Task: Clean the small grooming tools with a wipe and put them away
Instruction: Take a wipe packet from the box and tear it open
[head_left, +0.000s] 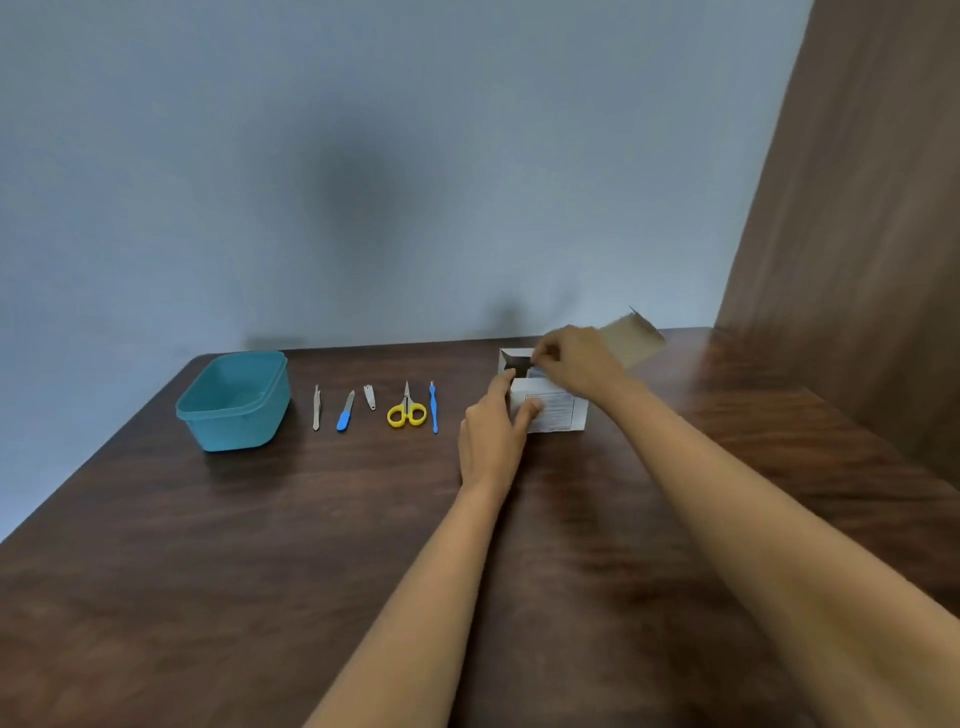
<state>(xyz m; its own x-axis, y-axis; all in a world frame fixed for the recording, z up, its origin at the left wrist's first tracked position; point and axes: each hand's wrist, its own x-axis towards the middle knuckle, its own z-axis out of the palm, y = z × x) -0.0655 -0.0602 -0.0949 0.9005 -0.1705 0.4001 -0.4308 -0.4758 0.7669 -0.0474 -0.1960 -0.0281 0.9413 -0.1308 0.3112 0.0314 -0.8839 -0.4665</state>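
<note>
Reaching arms: two bare forearms stretch from the lower edge across the dark wooden table (260, 571) toward its far right part.
Left hand (491, 441): grips the near left corner of the small white box (558, 413), thumb on the printed front, forefinger up along the left edge (a steadying hold, fingers curled round the card).
Box: stands on the table right of the tools, its top open and dark inside.
Right hand (576, 361): sits over the box's open mouth, fingertips drawn together in a narrow pinch on a pale piece (537, 372); blur hides what that piece is.
Tools: five lie in a row left of the box, apart from each other. From the right: blue stick tool (434, 408), yellow-handled scissors (407, 410), nail clipper (369, 397), blue-handled file (345, 411), thin metal tool (316, 408).
Container (234, 405): a teal plastic tub, lidless, at the left end of the row.
Flap (631, 340): the box's brown lid flap tilts up and back behind the right hand.
Backdrop: grey-blue wall (363, 156), wooden panel (857, 208) at right.
</note>
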